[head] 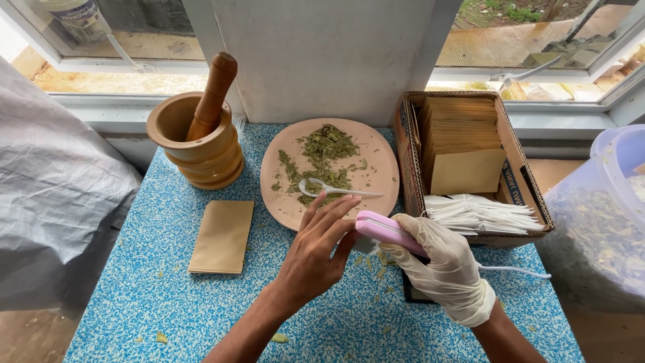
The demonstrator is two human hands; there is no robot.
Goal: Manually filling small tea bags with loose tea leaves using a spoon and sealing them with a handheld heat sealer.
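**While the sealer is held over the table edge: risks and positions**

Because both hands meet just in front of the plate, the nearest hazard sits between them. The right hand (447, 269), in a pale glove, is wrapped around a pink handheld sealer (384, 230), fingers curled shut on its body. The left hand (314, 250) is bare, fingers extended and loosely together, their tips touching the sealer's near end or something very small held there; whether a sachet is pinched under them I cannot tell, the spot being hidden by the fingers. Judgement: if the sealer is hot, bare fingertips this close to its tip could be burned, and a slip of either hand would cause it. A white cord (514, 271) trails right from the glove; a tug on it could jerk the tool.

Loose leaf crumbs (375, 263) lie on the blue speckled table (168, 302) under the hands and could be caught in a seam.

Farther out, just beyond the fingertips, the round plate (376, 151) carries crushed dried leaves (326, 151) and a white spoon (329, 189); a forward nudge could scatter them. A tan paper envelope (222, 236) lies flat left of the plate. To the right, a cardboard box (521, 181) holds more envelopes and white filter bags (480, 215). At the back left stands a wooden mortar with pestle (201, 134).
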